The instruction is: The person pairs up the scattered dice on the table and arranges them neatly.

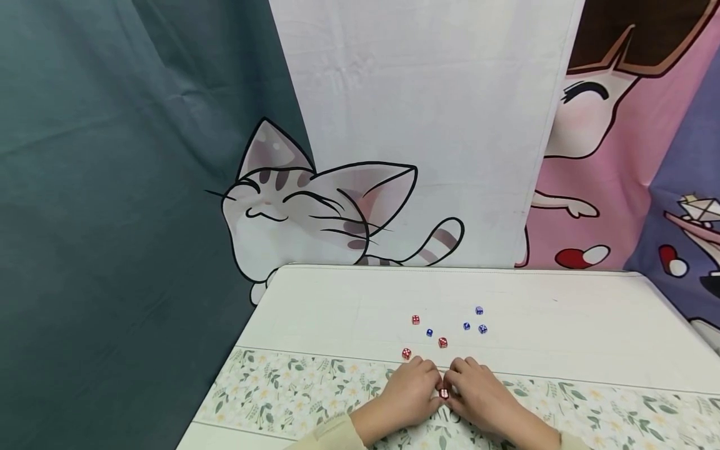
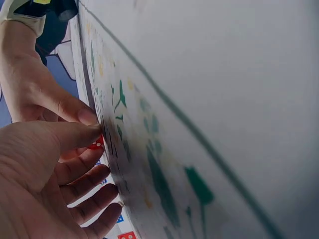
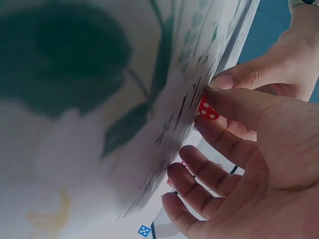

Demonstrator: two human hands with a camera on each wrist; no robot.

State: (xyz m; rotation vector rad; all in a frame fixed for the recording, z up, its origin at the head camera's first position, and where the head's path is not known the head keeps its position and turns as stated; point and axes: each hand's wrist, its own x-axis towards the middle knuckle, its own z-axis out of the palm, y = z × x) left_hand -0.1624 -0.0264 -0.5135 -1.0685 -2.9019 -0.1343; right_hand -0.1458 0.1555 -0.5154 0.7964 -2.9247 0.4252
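A red die (image 1: pixel 444 394) with white pips sits between both hands over the floral band of the table. My left hand (image 1: pixel 409 390) comes from the left and pinches the die (image 2: pixel 97 143) between thumb and index finger, partly covering it. From the other side, my right hand (image 1: pixel 484 397) has its thumb and index finger on the same die (image 3: pixel 208 108). The two thumb tips come together beside it. The other fingers of both hands bend loosely, low over the table. Just beyond the left hand lies another red die (image 1: pixel 406 354).
Farther back on the white tabletop (image 1: pixel 326 300) lie two more red dice, one at the left (image 1: pixel 415 319) and one nearer the hands (image 1: pixel 442 342). Several blue dice (image 1: pixel 482 329) are scattered among and right of them. A printed cat curtain (image 1: pixel 439 125) hangs behind the table.
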